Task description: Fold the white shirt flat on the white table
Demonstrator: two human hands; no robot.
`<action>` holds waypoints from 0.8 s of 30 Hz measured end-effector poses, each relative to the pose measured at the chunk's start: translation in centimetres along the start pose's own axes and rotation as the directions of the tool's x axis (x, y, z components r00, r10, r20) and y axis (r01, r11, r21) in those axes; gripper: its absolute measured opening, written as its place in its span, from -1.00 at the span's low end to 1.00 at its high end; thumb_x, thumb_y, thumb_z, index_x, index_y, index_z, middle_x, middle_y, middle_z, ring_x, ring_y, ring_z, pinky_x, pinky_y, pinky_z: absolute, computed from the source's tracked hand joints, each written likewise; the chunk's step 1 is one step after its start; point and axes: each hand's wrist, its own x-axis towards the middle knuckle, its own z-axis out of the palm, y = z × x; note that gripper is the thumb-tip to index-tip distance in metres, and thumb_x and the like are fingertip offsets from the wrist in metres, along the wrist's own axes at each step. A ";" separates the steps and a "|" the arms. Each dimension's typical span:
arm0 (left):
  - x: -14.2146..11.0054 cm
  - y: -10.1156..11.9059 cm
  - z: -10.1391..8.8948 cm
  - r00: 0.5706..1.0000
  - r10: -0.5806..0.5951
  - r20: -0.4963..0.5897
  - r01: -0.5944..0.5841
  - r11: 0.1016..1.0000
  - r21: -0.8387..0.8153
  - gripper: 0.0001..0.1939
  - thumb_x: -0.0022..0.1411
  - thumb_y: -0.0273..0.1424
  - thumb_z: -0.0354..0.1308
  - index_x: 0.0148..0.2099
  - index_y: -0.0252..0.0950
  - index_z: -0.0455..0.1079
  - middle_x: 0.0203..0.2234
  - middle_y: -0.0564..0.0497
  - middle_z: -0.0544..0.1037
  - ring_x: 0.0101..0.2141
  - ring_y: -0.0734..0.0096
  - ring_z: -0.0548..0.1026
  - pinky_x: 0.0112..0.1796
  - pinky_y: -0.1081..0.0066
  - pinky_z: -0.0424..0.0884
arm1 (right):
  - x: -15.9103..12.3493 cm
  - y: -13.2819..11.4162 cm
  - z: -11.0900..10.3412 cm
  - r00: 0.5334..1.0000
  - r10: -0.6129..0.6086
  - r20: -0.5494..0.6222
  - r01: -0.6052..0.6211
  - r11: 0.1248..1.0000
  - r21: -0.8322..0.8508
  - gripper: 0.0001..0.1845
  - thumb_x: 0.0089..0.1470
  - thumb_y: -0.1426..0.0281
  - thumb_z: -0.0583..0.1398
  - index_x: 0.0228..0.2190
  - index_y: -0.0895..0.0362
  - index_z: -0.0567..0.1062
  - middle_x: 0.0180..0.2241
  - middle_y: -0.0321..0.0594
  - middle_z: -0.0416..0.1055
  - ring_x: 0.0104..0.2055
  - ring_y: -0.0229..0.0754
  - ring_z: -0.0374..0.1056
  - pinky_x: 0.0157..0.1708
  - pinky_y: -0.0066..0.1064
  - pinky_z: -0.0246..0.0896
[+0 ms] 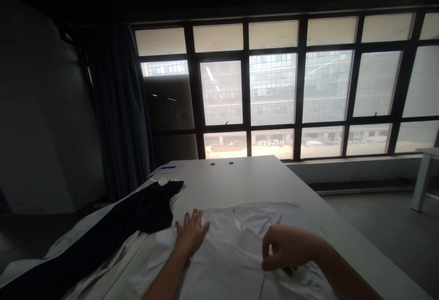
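Observation:
A wrinkled white garment (222,263) is spread over the near part of the white table; I cannot make out its exact kind. My left hand (192,233) presses down on its left side, palm down and fingers spread. To the right, my right hand (288,247) is curled, thumb and forefinger pinched together at the cloth, where creases run toward the fingertips. Its other fingers are partly hidden. Left of my left hand lies a long black garment (137,213), with more white cloth (120,259) beneath and beside it.
The white table (247,181) reaches toward the windows and has two round grommets (222,163) near its far end. A blue pen (168,167) lies on paper at the far left corner. A dark curtain (120,108) hangs behind. Another table (420,176) stands at right.

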 end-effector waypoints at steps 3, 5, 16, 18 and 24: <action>-0.8 0.1 -0.8 0.998 0.065 -0.026 -0.066 0.997 -0.037 -0.33 0.43 -0.06 -0.24 0.40 -0.31 0.16 0.40 -0.26 0.04 0.38 -0.21 -0.10 0.25 -0.31 -0.27 | 2.8 1.6 1.1 0.962 -0.060 -0.266 0.041 0.996 -0.077 -0.42 -0.06 0.10 0.34 0.00 0.06 0.54 -0.24 -0.17 0.52 -0.26 -0.14 0.43 -0.24 -0.42 0.26; -1.4 0.3 -1.8 0.987 0.158 -0.038 -0.160 0.984 -0.072 -0.44 0.43 -0.16 -0.16 0.34 -0.28 0.28 0.36 -0.21 0.16 0.37 -0.09 -0.01 0.30 -0.15 -0.26 | 5.1 3.2 2.1 0.909 -0.056 -0.414 -0.005 0.990 -0.144 -0.39 -0.05 0.14 0.34 0.03 0.11 0.51 -0.05 -0.05 0.46 -0.04 -0.02 0.38 -0.04 -0.31 0.24; -6.8 6.4 -6.2 0.734 0.649 0.202 -0.544 0.739 -0.398 -0.38 -0.07 -0.05 0.44 0.05 -0.09 0.48 0.00 0.01 0.51 -0.01 0.12 0.47 0.00 0.31 0.39 | 7.5 5.4 3.6 0.971 -0.024 -0.238 -0.021 0.982 -0.186 -0.74 -0.02 0.26 0.27 -0.30 0.15 0.58 -0.25 -0.15 0.48 -0.21 -0.11 0.40 -0.14 -0.33 0.28; -7.4 7.7 -5.8 0.748 0.629 0.213 -0.532 0.759 -0.374 -0.56 0.01 -0.15 0.39 -0.05 -0.15 0.52 0.01 -0.04 0.49 0.01 0.09 0.45 0.04 0.27 0.37 | 7.7 6.3 3.4 0.954 -0.017 -0.301 -0.047 0.978 -0.203 -0.53 -0.16 0.26 0.37 -0.16 0.15 0.55 -0.10 -0.10 0.44 -0.06 -0.03 0.35 -0.05 -0.29 0.24; -6.5 7.3 -4.3 0.747 0.586 0.314 -0.499 0.806 -0.318 -0.73 -0.01 -0.26 0.38 -0.22 -0.21 0.55 0.22 -0.06 0.33 0.15 -0.04 0.34 0.13 0.14 0.31 | 7.7 8.1 2.7 0.966 0.163 -0.201 -0.206 0.954 -0.217 -0.29 -0.34 0.19 0.47 -0.07 0.13 0.55 -0.18 -0.14 0.47 -0.20 -0.03 0.40 -0.19 -0.32 0.26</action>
